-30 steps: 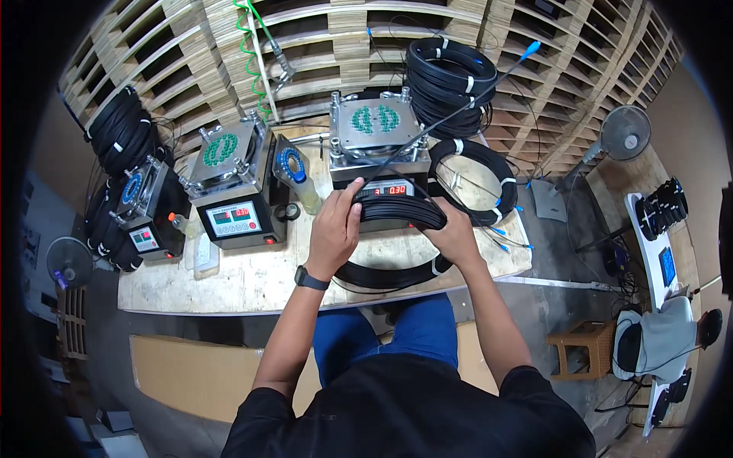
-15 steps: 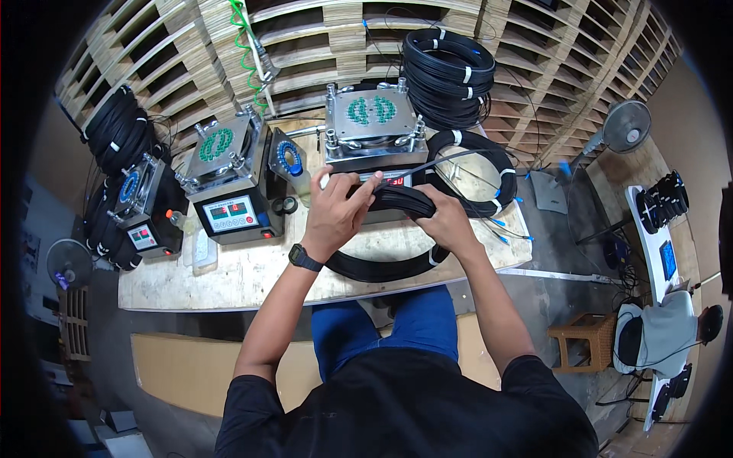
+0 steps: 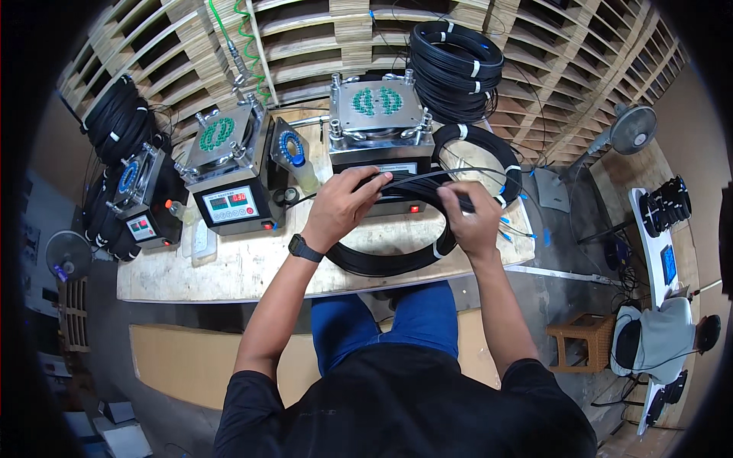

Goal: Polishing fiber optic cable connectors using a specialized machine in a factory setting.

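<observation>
A coil of black cable [image 3: 374, 263] is tilted up in front of me, its near side over the table and its far side raised against the middle machine. My left hand [image 3: 343, 206], with a dark watch on the wrist, grips the coil's upper left part, index finger stretched along the cable. At the coil's upper right, my right hand [image 3: 475, 223] is closed round the bundle with thumb and fingers bent; its fingertips are partly hidden. One loose cable strand [image 3: 489, 169] arcs from the coil over to the right. The middle machine [image 3: 378, 126] has a steel top with green-filled holes.
Two similar machines [image 3: 229, 179] [image 3: 141, 198] stand to the left, beside a bottle with a blue ring holder [image 3: 294, 156]. More coils [image 3: 454, 72] are stacked behind right, another coil [image 3: 500, 153] lying in front with blue-tipped ends. A fan [image 3: 630, 130] stands far right.
My right hand has shifted right and its fingers have bent in more. The left hand has moved slightly, still gripping the coil. The view has tilted a little.
</observation>
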Action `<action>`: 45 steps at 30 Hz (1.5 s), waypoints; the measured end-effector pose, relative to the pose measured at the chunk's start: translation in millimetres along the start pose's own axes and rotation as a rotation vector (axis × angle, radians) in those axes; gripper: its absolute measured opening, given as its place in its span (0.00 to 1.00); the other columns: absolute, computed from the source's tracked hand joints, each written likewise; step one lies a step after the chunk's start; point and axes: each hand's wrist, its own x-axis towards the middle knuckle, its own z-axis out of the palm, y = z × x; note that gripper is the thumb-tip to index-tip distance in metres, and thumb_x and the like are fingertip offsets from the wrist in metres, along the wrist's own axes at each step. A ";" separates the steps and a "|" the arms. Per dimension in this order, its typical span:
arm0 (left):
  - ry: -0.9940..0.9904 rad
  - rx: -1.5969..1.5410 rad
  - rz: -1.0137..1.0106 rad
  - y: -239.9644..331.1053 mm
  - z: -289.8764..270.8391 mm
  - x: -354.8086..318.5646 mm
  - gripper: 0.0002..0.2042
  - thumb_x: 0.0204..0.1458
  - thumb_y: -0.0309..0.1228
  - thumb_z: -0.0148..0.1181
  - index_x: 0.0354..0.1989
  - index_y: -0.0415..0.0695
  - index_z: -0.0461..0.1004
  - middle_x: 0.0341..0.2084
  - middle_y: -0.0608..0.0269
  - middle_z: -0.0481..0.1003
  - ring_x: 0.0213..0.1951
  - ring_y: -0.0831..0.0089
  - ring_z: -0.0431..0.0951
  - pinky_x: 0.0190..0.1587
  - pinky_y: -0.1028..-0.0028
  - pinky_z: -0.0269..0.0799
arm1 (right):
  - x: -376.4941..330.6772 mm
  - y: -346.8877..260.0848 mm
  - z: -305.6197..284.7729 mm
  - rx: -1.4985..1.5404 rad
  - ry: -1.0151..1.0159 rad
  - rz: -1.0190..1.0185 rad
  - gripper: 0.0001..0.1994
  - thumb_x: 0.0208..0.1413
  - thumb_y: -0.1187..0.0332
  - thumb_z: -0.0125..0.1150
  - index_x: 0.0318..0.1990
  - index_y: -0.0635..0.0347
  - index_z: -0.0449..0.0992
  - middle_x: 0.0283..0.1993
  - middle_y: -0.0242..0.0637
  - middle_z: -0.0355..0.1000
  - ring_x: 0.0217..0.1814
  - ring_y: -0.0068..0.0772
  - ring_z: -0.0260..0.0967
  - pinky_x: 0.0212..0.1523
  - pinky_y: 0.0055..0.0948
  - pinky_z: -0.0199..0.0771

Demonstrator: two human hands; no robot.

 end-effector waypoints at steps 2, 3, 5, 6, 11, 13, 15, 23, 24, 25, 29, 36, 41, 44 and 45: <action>0.003 0.002 0.008 2.9 1.0 4.3 0.21 0.54 0.29 0.64 0.58 0.55 0.75 0.46 0.62 0.77 0.44 0.61 0.78 0.44 0.64 0.76 | 3.8 -5.7 -6.0 0.007 0.026 -0.156 0.11 0.51 0.66 0.73 0.39 0.59 0.80 0.37 0.38 0.77 0.38 0.42 0.75 0.41 0.34 0.75; 0.004 -0.002 0.006 1.5 1.2 2.8 0.21 0.54 0.29 0.65 0.58 0.54 0.75 0.46 0.62 0.77 0.44 0.61 0.79 0.44 0.65 0.76 | 8.1 -14.5 -6.9 0.023 0.042 -0.310 0.11 0.51 0.66 0.73 0.39 0.57 0.80 0.38 0.37 0.77 0.39 0.41 0.74 0.41 0.34 0.74; 0.003 -0.002 0.000 0.0 0.4 -0.6 0.22 0.53 0.29 0.65 0.58 0.54 0.75 0.47 0.62 0.77 0.44 0.62 0.79 0.43 0.65 0.77 | 22.7 -39.4 -3.3 -0.183 -0.003 -0.368 0.16 0.51 0.63 0.71 0.47 0.50 0.79 0.44 0.34 0.76 0.53 0.38 0.69 0.55 0.39 0.63; 0.007 -0.001 0.006 -0.4 1.7 -0.7 0.21 0.53 0.29 0.66 0.57 0.54 0.75 0.46 0.63 0.77 0.44 0.62 0.79 0.43 0.65 0.77 | 25.8 -43.7 0.9 -0.266 -0.011 -0.353 0.15 0.52 0.61 0.70 0.47 0.48 0.80 0.44 0.32 0.76 0.54 0.36 0.68 0.56 0.39 0.62; 0.039 -0.008 -0.002 2.6 6.1 -0.3 0.19 0.53 0.31 0.67 0.55 0.54 0.77 0.45 0.63 0.78 0.42 0.63 0.80 0.42 0.67 0.78 | 25.5 -18.7 2.4 -0.382 -0.237 -0.185 0.13 0.54 0.58 0.68 0.46 0.47 0.83 0.42 0.27 0.78 0.52 0.32 0.71 0.55 0.37 0.63; 0.072 -0.078 -0.033 2.1 7.0 -0.2 0.16 0.53 0.32 0.67 0.51 0.54 0.80 0.44 0.64 0.79 0.41 0.63 0.81 0.41 0.67 0.79 | 16.8 -10.5 3.7 -0.346 -0.226 0.003 0.13 0.54 0.57 0.69 0.44 0.50 0.85 0.40 0.28 0.81 0.47 0.33 0.74 0.51 0.34 0.69; 0.049 -0.121 -0.079 1.8 2.0 -2.2 0.16 0.53 0.32 0.67 0.51 0.54 0.80 0.45 0.63 0.79 0.42 0.62 0.81 0.41 0.67 0.79 | 11.4 -6.8 3.9 -0.305 -0.193 -0.009 0.15 0.55 0.56 0.68 0.46 0.50 0.84 0.42 0.33 0.82 0.43 0.37 0.76 0.47 0.32 0.74; -0.211 -0.404 -0.228 -13.4 -13.8 3.6 0.19 0.56 0.32 0.64 0.57 0.57 0.78 0.60 0.59 0.72 0.53 0.55 0.78 0.53 0.65 0.76 | 16.1 10.6 -5.2 -0.480 -0.396 -0.006 0.18 0.58 0.54 0.65 0.52 0.49 0.83 0.51 0.37 0.79 0.45 0.41 0.75 0.48 0.32 0.72; -0.206 -0.459 -0.294 -11.2 -11.3 5.4 0.19 0.56 0.33 0.65 0.57 0.57 0.78 0.59 0.58 0.73 0.54 0.56 0.77 0.55 0.65 0.73 | 16.4 25.4 -3.5 -0.280 -0.345 0.031 0.18 0.59 0.56 0.65 0.53 0.50 0.82 0.51 0.39 0.79 0.47 0.41 0.75 0.50 0.33 0.72; -0.200 -0.458 -0.293 -7.4 -6.9 4.0 0.19 0.56 0.33 0.65 0.57 0.57 0.78 0.59 0.58 0.73 0.54 0.56 0.77 0.55 0.65 0.73 | 14.2 37.7 -1.2 -0.080 -0.292 0.068 0.17 0.59 0.57 0.65 0.54 0.51 0.82 0.50 0.41 0.79 0.48 0.41 0.75 0.51 0.33 0.72; -0.063 -0.436 -0.584 8.7 -1.4 -13.2 0.19 0.53 0.34 0.68 0.56 0.53 0.79 0.54 0.55 0.77 0.53 0.56 0.78 0.55 0.65 0.73 | -2.5 45.5 19.4 0.082 -0.234 0.183 0.17 0.58 0.62 0.67 0.55 0.51 0.81 0.48 0.42 0.78 0.51 0.37 0.76 0.53 0.29 0.72; -0.033 -0.148 -0.522 23.4 -17.1 -32.4 0.37 0.48 0.41 0.72 0.67 0.47 0.64 0.44 0.48 0.76 0.46 0.50 0.77 0.49 0.59 0.73 | -11.5 39.8 26.7 0.121 -0.153 0.132 0.16 0.58 0.65 0.66 0.54 0.56 0.81 0.49 0.44 0.79 0.52 0.39 0.77 0.53 0.29 0.73; -0.107 -0.148 -0.488 25.3 -27.2 -34.2 0.38 0.50 0.42 0.71 0.69 0.50 0.62 0.51 0.49 0.73 0.53 0.50 0.74 0.56 0.57 0.70 | -20.1 40.2 27.4 0.185 -0.111 0.182 0.16 0.60 0.66 0.65 0.54 0.59 0.80 0.53 0.46 0.78 0.57 0.40 0.76 0.56 0.30 0.73; -0.062 -0.062 -0.504 30.2 -16.4 -41.9 0.36 0.53 0.41 0.68 0.71 0.54 0.61 0.58 0.51 0.70 0.59 0.50 0.70 0.62 0.49 0.62 | -22.0 44.5 26.1 0.179 -0.098 0.193 0.15 0.60 0.66 0.64 0.54 0.60 0.80 0.54 0.46 0.78 0.57 0.39 0.76 0.57 0.30 0.72; -0.034 0.031 -0.536 31.9 -9.8 -46.2 0.35 0.54 0.40 0.67 0.71 0.57 0.61 0.61 0.52 0.67 0.61 0.50 0.68 0.65 0.44 0.57 | -22.0 46.1 25.9 0.167 -0.089 0.186 0.15 0.61 0.66 0.64 0.54 0.60 0.80 0.54 0.46 0.78 0.57 0.39 0.76 0.57 0.30 0.72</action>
